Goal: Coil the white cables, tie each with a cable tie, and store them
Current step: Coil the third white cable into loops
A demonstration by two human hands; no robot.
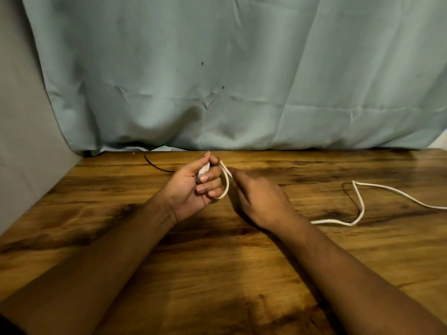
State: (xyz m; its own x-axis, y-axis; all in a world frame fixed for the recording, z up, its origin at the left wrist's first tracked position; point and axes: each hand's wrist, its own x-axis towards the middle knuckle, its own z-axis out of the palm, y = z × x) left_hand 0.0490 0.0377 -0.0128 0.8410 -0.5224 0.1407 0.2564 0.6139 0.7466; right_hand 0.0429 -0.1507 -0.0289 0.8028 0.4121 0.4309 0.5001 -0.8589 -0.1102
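**First loop being formed, cable end anchored in left**

Near edge: both forearms reach forward over the wooden counter [217, 274]. The hands are close together at mid-counter, nearly touching.

Left hand [191, 189]: palm turned up and toward the camera, fingers curled in. It grips the white end piece of the cable [358, 206] between thumb and fingers. 1 loop of cable runs round the outside of the curled fingers. Judgement: the hand serves as a fixed former, so the end stays put and each turn comes out the same size.

Right hand [261, 201]: back of the hand faces the camera, fingers pointing at the loop. The cable meets its fingertips and comes out again from under the wrist. The grip itself is hidden, so I cannot tell whether it pinches the strand or only guides it. Judgement: it feeds slack to the left hand.

Right of the hands: the rest of the cable lies loose on the counter, kinked in 2 bends, and runs off the right edge. Most of its length is uncoiled, so coiling looks barely begun.

Far left of the counter: a thin black strip [154, 165], possibly a cable tie. It is too small to confirm.

Behind: a teal curtain [242, 81] hangs down to the counter's back edge. No storage container is in view.
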